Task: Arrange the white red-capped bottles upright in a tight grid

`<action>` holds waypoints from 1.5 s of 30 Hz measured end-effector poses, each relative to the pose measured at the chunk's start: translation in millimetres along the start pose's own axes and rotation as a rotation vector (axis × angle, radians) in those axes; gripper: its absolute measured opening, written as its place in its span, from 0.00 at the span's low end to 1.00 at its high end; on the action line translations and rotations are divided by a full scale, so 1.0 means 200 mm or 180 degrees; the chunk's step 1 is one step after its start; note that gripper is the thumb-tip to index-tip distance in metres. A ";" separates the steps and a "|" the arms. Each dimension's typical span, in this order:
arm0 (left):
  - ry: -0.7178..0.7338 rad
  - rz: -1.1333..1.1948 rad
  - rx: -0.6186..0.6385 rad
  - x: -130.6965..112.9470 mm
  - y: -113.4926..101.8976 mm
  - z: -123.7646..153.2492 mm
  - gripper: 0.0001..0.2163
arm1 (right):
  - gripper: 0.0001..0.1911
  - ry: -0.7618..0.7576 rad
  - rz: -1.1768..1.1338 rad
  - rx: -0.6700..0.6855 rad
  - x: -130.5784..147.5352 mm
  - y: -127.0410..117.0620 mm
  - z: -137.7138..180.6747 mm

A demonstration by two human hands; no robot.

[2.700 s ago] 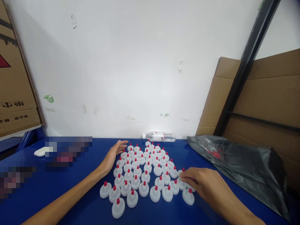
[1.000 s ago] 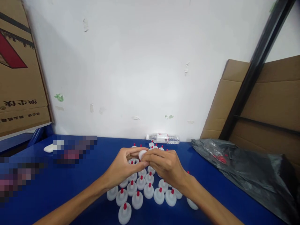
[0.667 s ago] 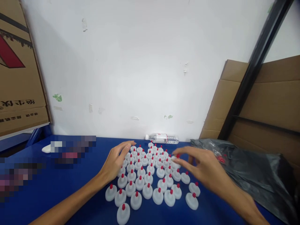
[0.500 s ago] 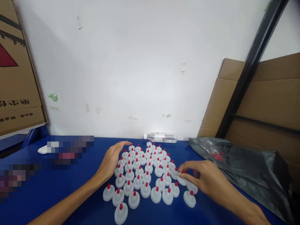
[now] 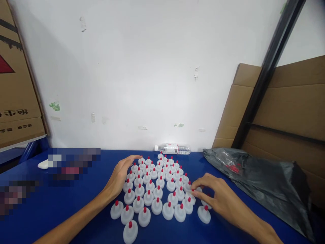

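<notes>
Many small white squeeze bottles with red caps [image 5: 157, 206] stand close together in a cluster on the blue table [image 5: 93, 210]. My left hand [image 5: 121, 174] lies along the cluster's left side, fingers stretched out, its fingertips by the cap of a far bottle. At the right side, my right hand [image 5: 209, 191] pinches the red cap of one white bottle [image 5: 190, 198] between thumb and fingers. That bottle is close against its neighbours. Other bottles beneath and behind my right hand are partly hidden. A single bottle [image 5: 204, 215] stands apart just below that hand.
A clear water bottle [image 5: 172, 148] lies on its side by the wall. Grey plastic sheeting [image 5: 269, 184] with a small clear bag of red pieces [image 5: 234, 168] covers the right side. Cardboard boxes [image 5: 19, 84] stand at left. A white object [image 5: 43, 164] and blurred-out things lie on the left.
My right hand has moved a little left, bringing the pinched bottle closer in among the others. My left hand keeps nearly the same place. The view has shifted slightly.
</notes>
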State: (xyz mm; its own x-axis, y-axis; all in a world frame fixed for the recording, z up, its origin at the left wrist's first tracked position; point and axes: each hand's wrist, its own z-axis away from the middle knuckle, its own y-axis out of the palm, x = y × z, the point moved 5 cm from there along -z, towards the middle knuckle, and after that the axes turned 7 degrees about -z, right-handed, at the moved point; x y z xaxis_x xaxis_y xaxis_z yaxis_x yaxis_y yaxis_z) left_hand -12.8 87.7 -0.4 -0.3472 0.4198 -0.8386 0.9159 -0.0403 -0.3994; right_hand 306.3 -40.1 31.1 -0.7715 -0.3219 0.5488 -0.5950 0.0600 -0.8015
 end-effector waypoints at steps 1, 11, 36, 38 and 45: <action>0.0003 -0.0001 -0.0007 0.00 0.00 0.00 0.24 | 0.11 -0.0001 -0.0020 0.0009 0.00 0.00 0.00; -0.0106 -0.0152 0.0007 -0.03 0.01 0.01 0.24 | 0.15 -0.0154 -0.0007 -0.0020 -0.02 -0.02 0.05; -0.0380 -0.0429 0.0058 0.01 0.05 0.03 0.26 | 0.37 0.0183 0.0162 -0.0132 -0.06 0.09 0.08; -0.0376 -0.0499 0.0099 0.02 0.06 0.03 0.27 | 0.43 0.0253 0.0125 0.0138 -0.05 0.15 0.05; -0.0329 -0.0660 0.0449 0.04 0.11 0.04 0.35 | 0.42 -0.0110 0.0279 0.0357 -0.01 0.28 -0.08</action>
State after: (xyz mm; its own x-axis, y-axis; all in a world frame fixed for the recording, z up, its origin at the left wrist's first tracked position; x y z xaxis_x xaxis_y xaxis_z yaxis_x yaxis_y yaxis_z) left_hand 2.6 83.5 -19.6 -0.5499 0.3376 -0.7640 0.7884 -0.0922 -0.6082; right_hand 270.5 -20.7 -10.3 -0.8101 -0.3525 0.4686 -0.4954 -0.0161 -0.8685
